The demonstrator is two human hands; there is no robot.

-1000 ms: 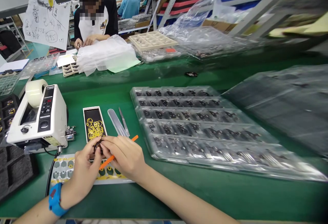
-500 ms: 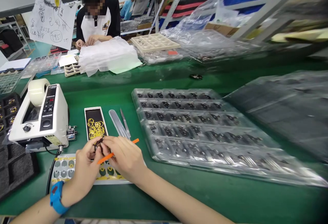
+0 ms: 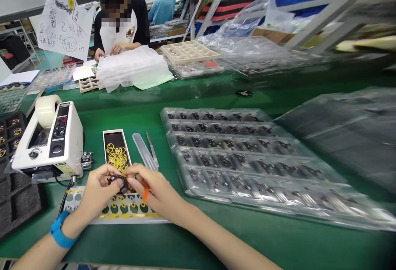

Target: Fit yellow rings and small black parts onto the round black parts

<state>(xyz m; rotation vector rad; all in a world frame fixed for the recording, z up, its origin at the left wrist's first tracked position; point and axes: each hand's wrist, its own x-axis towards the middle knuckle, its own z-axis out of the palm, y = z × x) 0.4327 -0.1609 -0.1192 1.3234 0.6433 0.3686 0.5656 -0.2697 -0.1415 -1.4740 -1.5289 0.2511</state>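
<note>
Here, near the table's (image 3: 148,241) front edge, both hands (image 3: 159,193) pinch a half-covered dark part (image 3: 125,184), partly hiding an orange stick (image 3: 145,194).

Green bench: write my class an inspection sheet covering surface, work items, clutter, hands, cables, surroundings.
Surface: green bench, bearing a tape dispenser and a clear tray of dark parts.
Work items: dark round part; yellow rings in an open box; patterned sheet.
Clutter: tweezers beside a translucent strip.
Hands: left hand grips the dark round part; right hand, at its edge, holds an orange stick.
Cables: black cable near the dispenser.
Surroundings: a co-worker opposite; handwritten paper hanging.
</note>
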